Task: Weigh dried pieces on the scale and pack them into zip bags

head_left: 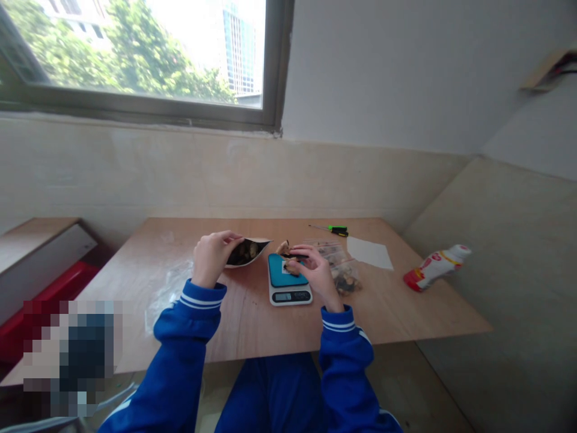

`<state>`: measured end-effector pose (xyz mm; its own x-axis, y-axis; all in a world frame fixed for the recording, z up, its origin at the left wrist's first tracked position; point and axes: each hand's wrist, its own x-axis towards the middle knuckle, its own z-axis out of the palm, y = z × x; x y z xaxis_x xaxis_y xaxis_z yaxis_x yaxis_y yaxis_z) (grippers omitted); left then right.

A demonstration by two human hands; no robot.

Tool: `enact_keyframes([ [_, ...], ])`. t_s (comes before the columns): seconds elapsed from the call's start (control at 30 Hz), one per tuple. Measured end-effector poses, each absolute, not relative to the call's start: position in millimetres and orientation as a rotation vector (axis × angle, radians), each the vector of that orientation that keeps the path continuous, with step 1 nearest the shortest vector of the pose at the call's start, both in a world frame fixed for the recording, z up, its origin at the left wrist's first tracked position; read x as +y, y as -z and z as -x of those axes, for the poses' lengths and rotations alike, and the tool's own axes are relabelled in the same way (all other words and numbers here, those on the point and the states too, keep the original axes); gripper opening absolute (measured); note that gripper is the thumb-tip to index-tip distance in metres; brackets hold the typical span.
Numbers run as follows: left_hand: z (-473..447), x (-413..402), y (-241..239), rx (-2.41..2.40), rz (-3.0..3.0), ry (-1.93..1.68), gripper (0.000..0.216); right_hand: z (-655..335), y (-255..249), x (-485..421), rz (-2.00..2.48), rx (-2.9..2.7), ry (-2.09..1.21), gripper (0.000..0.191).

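My left hand [211, 258] grips the rim of a pouch [246, 263], holding its mouth apart. Brown pieces that look like dried mushrooms [252, 249] show inside its dark interior. Right of the pouch stands a white kitchen scale [271, 299] with a blue weighing plate [278, 278] and a small lit display. Over the plate, my right hand [315, 272] pinches several dried mushroom pieces [294, 266], brown with dark edges. Whether the lowest piece touches the plate I cannot tell. Beside that hand lie clear zip bags [347, 282] with more brown pieces, partly hidden by it.
A screwdriver [338, 230] with a green and black handle lies near the table's back edge. A white paper sheet [370, 252] and a red and white bottle [435, 267] are on the right. Clear plastic [169, 291] lies on the left of the wooden table [243, 337].
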<state>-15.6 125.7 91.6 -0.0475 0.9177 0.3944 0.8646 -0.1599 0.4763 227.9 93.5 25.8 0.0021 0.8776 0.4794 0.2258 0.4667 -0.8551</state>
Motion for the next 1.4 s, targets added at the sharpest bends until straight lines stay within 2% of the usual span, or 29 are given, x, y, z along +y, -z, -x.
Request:
enact_keyframes([
  [0.23, 17.3, 121.3, -86.3, 2.009, -2.058, -1.051, 0.026, -223.9, 42.8, 110.5, 1.261, -1.638, -0.543, 0.016],
  [0.4, 19.6, 121.8, -80.6, 2.008, -2.075, -1.032, 0.025, -221.2, 68.1, 112.4, 1.319, -1.787, -0.439, 0.019],
  [0.83, 18.5, 119.1, -76.7, 1.970, -2.068, -1.022, 0.025, -232.6, 67.9, 95.8, 1.284, -1.839, -0.457, 0.049],
  [1.1, 19.3, 117.7, -75.1, 1.944, -2.073, -1.033, 0.025, -235.5, 68.2, 86.2, 1.227, -1.940, -0.391, 0.046],
  [1.4, 18.8, 117.6, -74.1, 1.954, -2.081, -1.025, 0.024, -231.6, 67.9, 88.3, 1.523, -2.122, -0.230, 0.049],
])
